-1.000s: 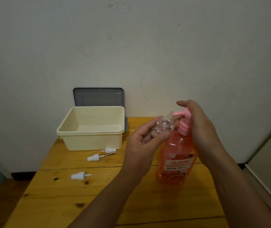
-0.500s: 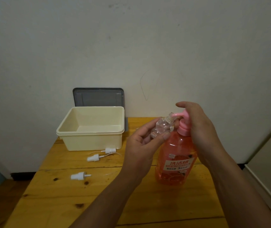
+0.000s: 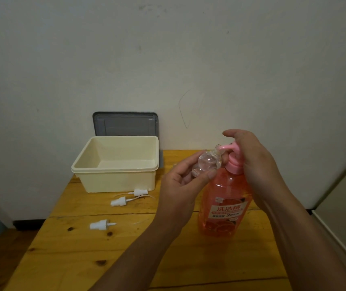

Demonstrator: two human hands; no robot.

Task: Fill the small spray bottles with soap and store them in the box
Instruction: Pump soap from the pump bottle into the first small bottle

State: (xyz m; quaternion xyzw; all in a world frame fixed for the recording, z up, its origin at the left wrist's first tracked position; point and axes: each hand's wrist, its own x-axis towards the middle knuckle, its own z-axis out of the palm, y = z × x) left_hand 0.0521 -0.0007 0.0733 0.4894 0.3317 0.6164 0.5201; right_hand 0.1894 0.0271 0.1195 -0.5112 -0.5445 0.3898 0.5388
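My left hand [image 3: 183, 186] pinches a small clear spray bottle [image 3: 206, 162], tilted with its open neck at the nozzle of the pink pump [image 3: 232, 149]. The pump tops a big orange soap bottle [image 3: 223, 203] standing on the wooden table [image 3: 83, 259]. My right hand [image 3: 254, 162] rests over the pump head, fingers curved on it. A cream plastic box [image 3: 115, 164] sits open at the back left with nothing visible inside. Three white spray caps lie loose on the table: one [image 3: 140, 192] by the box, another [image 3: 119, 202] beside it, a third [image 3: 100, 225] nearer me.
A grey lid [image 3: 124, 123] leans against the wall behind the box. The wall runs right along the table's far edge. A pale cabinet or appliance [image 3: 344, 206] stands close to the table's right side. Floor shows at the lower left.
My right hand pressed the pump head down a little half a second ago and it now stands higher again. The small bottle stays at the nozzle.
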